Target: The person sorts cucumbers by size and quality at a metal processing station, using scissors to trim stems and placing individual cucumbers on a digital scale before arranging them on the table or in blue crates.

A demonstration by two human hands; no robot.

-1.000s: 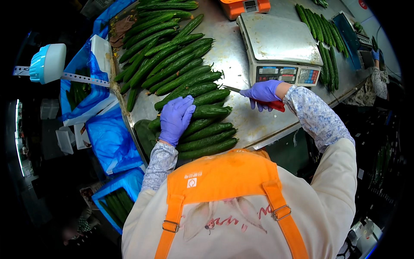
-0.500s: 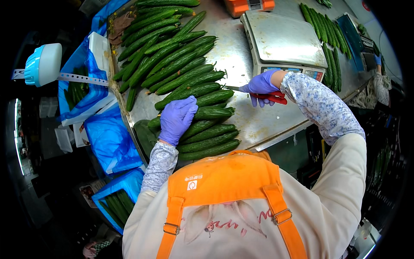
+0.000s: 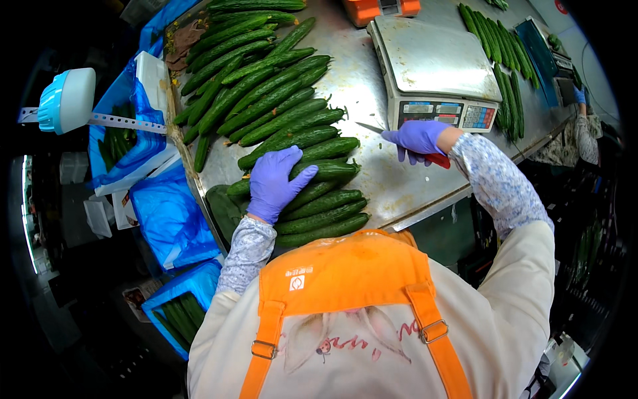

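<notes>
Several long green cucumbers (image 3: 323,217) lie side by side on the metal table in front of me. My left hand (image 3: 276,185), in a purple glove, rests on the left part of this row, its thumb spread away from its fingers. To the right of the cucumber tips, my gloved right hand (image 3: 419,141) is closed round a small knife (image 3: 369,126). The blade points left toward the row, apart from the cucumbers. Part of the red handle shows below my palm; the rest is hidden.
A flat-topped weighing scale (image 3: 438,60) stands just beyond my right hand, with an orange device (image 3: 380,9) behind it. More cucumbers (image 3: 498,40) lie at the far right. Blue-lined boxes (image 3: 174,216) stand left of the table edge. A person's gloved hand (image 3: 579,95) shows at the far right.
My right hand has drawn the knife slightly right, away from the cucumber tips, and turned so less red handle shows. My left thumb has spread from the fingers.
</notes>
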